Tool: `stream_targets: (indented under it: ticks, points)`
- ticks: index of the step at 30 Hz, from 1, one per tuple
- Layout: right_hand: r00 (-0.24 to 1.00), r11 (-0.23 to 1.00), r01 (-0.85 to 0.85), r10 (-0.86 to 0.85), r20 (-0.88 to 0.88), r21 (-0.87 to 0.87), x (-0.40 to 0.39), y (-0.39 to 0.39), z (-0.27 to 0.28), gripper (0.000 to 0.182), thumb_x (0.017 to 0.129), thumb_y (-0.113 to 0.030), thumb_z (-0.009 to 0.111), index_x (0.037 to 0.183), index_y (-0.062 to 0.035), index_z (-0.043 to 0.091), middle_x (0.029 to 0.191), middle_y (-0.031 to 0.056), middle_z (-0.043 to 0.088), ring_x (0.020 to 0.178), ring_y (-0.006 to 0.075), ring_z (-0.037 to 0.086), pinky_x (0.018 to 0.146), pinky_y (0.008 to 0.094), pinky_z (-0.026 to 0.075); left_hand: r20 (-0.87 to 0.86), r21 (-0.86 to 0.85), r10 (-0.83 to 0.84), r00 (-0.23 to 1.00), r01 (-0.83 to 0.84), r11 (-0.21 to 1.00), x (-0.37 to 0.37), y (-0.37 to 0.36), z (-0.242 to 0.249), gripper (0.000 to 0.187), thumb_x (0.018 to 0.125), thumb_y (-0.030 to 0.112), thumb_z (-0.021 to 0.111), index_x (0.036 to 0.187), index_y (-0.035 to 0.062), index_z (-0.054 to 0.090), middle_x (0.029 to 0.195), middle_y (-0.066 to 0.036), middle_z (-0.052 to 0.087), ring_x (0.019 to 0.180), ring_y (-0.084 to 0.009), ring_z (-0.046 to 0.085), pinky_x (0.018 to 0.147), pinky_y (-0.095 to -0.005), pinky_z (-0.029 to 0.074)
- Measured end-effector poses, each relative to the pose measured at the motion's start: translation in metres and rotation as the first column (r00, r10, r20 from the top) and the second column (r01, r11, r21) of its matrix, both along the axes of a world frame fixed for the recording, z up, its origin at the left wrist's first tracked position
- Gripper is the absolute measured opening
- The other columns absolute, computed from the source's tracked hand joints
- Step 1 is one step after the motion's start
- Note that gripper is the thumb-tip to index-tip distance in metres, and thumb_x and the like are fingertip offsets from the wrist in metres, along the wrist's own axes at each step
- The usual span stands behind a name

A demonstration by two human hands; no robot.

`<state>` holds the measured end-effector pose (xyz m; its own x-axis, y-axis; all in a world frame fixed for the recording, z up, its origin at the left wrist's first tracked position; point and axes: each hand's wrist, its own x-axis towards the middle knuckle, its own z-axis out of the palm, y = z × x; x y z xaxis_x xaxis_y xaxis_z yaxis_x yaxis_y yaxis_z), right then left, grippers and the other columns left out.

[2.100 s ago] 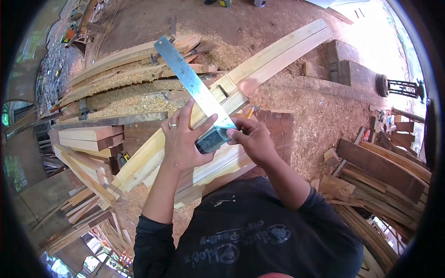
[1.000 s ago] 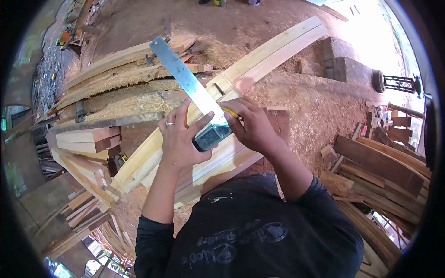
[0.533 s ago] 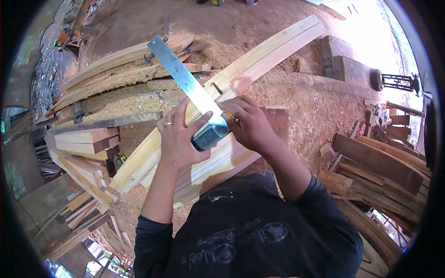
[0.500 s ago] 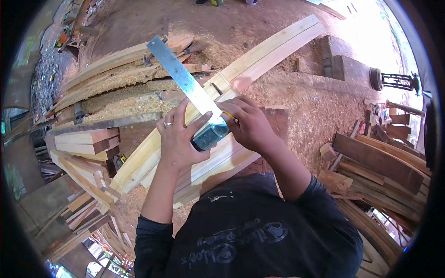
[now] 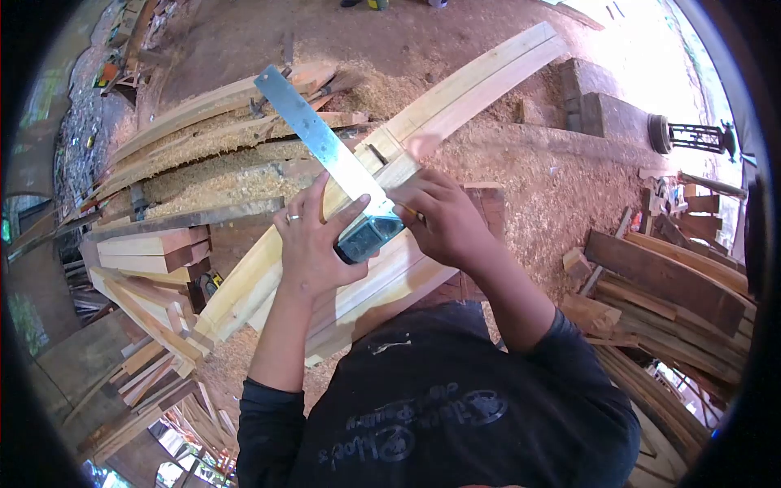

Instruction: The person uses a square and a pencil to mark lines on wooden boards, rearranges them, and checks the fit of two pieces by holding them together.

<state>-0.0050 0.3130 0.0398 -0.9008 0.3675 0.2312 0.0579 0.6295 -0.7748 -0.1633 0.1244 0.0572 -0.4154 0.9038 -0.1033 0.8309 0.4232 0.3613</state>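
A try square with a shiny metal blade [image 5: 313,134] and a dark stock lies slantwise across a long, curved pale timber [image 5: 480,85]. My left hand [image 5: 313,240] is closed around the stock, thumb on top near the blade. My right hand [image 5: 447,218] pinches a yellow pencil [image 5: 419,216] beside the blade's lower end, its tip hidden by my fingers. Just beyond the blade, a narrow dark slot [image 5: 377,154] and some drawn lines show on the timber. More pale boards [image 5: 382,289] lie under and in front of my hands.
Curved timbers [image 5: 187,106] lie among wood shavings at the left. Stacked cut blocks [image 5: 150,242] stand below them. Dark planks [image 5: 659,276] are piled at the right, and concrete blocks [image 5: 600,114] sit at the upper right.
My right hand has shifted slightly, its fingers turning down at the blade's edge so less of the pencil shows. My left hand and the try square stay nearly in place.
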Motion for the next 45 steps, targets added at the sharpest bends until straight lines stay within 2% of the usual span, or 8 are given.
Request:
stream_targets:
  ticks: [3, 6, 9, 14, 18, 22, 32, 45]
  points:
    - [0.997, 0.997, 0.032, -0.028, 0.066, -0.073, -0.013, -0.002, -0.004, 0.025, 0.089, -0.012, 0.074, 0.114, -0.0076, 0.072, 0.105, 0.0100, 0.073, 0.107, 0.0326, 0.065, 0.097, 0.0457, 0.052, -0.002, 0.010, -0.003, 1.000, 0.003, 1.000, 0.003, 0.000, -0.001, 0.093, 0.049, 0.040, 0.090, 0.138, 0.0484, 0.067, 0.158, -0.012, 0.043, 0.135, -0.0369, 0.045, 0.108, -0.0575, 0.030]
    - [1.000, 1.000, 0.010, -0.010, -0.004, 0.017, 0.000, -0.003, -0.005, 0.025, 0.090, -0.007, 0.074, 0.114, -0.0061, 0.072, 0.101, 0.0120, 0.073, 0.098, 0.0334, 0.066, 0.088, 0.0448, 0.054, 0.011, 0.013, -0.008, 1.000, 0.008, 1.000, 0.002, 0.000, 0.000, 0.092, 0.050, 0.042, 0.091, 0.138, 0.0480, 0.066, 0.159, -0.013, 0.042, 0.135, -0.0371, 0.045, 0.109, -0.0588, 0.029]
    - [0.971, 0.996, -0.066, 0.051, 0.232, 0.056, 0.022, 0.000, 0.019, 0.025, 0.092, -0.010, 0.075, 0.116, -0.0064, 0.073, 0.099, 0.0131, 0.073, 0.098, 0.0336, 0.066, 0.087, 0.0445, 0.055, -0.001, 0.016, -0.008, 1.000, 0.008, 1.000, 0.001, -0.001, -0.001, 0.091, 0.051, 0.045, 0.091, 0.138, 0.0475, 0.066, 0.160, -0.013, 0.042, 0.136, -0.0373, 0.045, 0.109, -0.0601, 0.029]
    - [0.940, 0.858, 0.248, -0.100, 0.327, -0.449, 0.039, -0.018, -0.012, 0.024, 0.100, -0.021, 0.069, 0.117, -0.0041, 0.073, 0.094, 0.0145, 0.075, 0.086, 0.0269, 0.070, 0.080, 0.0386, 0.056, -0.017, 0.008, -0.024, 1.000, 0.024, 1.000, 0.003, -0.004, -0.004, 0.094, 0.050, 0.044, 0.089, 0.140, 0.0451, 0.065, 0.162, -0.015, 0.039, 0.137, -0.0395, 0.045, 0.110, -0.0616, 0.030]
    - [0.914, 0.497, 0.327, 0.048, 0.402, -0.803, 0.025, -0.024, -0.029, 0.031, 0.103, -0.022, 0.068, 0.124, 0.0008, 0.071, 0.093, 0.0087, 0.073, 0.086, 0.0113, 0.069, 0.078, 0.0318, 0.057, -0.056, 0.008, -0.047, 0.997, 0.047, 0.999, 0.004, 0.001, -0.003, 0.099, 0.046, 0.036, 0.085, 0.142, 0.0415, 0.065, 0.163, -0.018, 0.038, 0.140, -0.0424, 0.044, 0.112, -0.0606, 0.030]
    - [0.933, 0.551, 0.251, 0.082, 0.351, -0.796, 0.013, -0.022, -0.017, 0.033, 0.101, -0.022, 0.070, 0.123, 0.0022, 0.072, 0.093, 0.0069, 0.072, 0.083, 0.0125, 0.068, 0.077, 0.0296, 0.056, -0.048, 0.031, -0.060, 0.997, 0.062, 0.998, 0.004, 0.001, -0.004, 0.098, 0.047, 0.034, 0.086, 0.142, 0.0410, 0.065, 0.164, -0.020, 0.036, 0.141, -0.0445, 0.043, 0.112, -0.0626, 0.029]
    - [0.951, 0.412, 0.254, 0.058, 0.304, -0.875, 0.015, -0.010, -0.023, 0.028, 0.099, -0.019, 0.072, 0.116, 0.0032, 0.073, 0.094, 0.0044, 0.069, 0.083, 0.0115, 0.065, 0.078, 0.0290, 0.054, -0.016, 0.059, -0.052, 0.999, 0.053, 0.997, 0.007, 0.015, -0.006, 0.096, 0.048, 0.033, 0.085, 0.142, 0.0428, 0.065, 0.164, -0.022, 0.033, 0.145, -0.0458, 0.039, 0.111, -0.0643, 0.029]
    - [0.954, 0.412, 0.192, 0.136, 0.268, -0.891, 0.015, 0.000, -0.030, 0.028, 0.099, -0.021, 0.072, 0.117, 0.0014, 0.071, 0.092, 0.0043, 0.070, 0.084, 0.0127, 0.066, 0.078, 0.0298, 0.054, -0.051, 0.038, -0.050, 0.997, 0.052, 0.998, 0.008, 0.019, -0.006, 0.096, 0.051, 0.037, 0.085, 0.144, 0.0448, 0.063, 0.165, -0.021, 0.034, 0.147, -0.0445, 0.039, 0.111, -0.0629, 0.030]
